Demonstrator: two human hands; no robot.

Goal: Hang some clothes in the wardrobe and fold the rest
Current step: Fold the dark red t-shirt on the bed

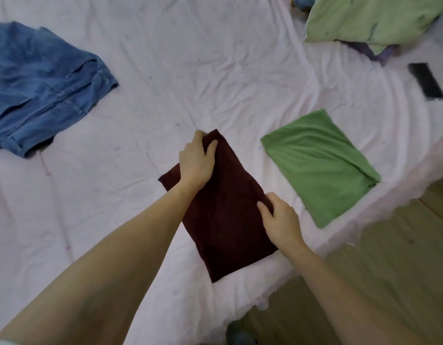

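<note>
A dark maroon garment (222,220), folded into a long rectangle, lies on the white bed sheet (165,70) near the bed's front edge. My left hand (196,159) grips its far corner, fingers curled round the edge and thumb on top. My right hand (280,219) grips the garment's right edge about halfway along. A folded green garment (320,165) lies flat to the right. Unfolded blue denim clothing (41,88) lies crumpled at the far left.
A light green pillow (372,18) sits at the back right, with purple cloth (374,52) under it. A black flat object (425,80) lies near the right edge. The bed's edge runs diagonally at the right; greenish floor (364,270) lies beyond.
</note>
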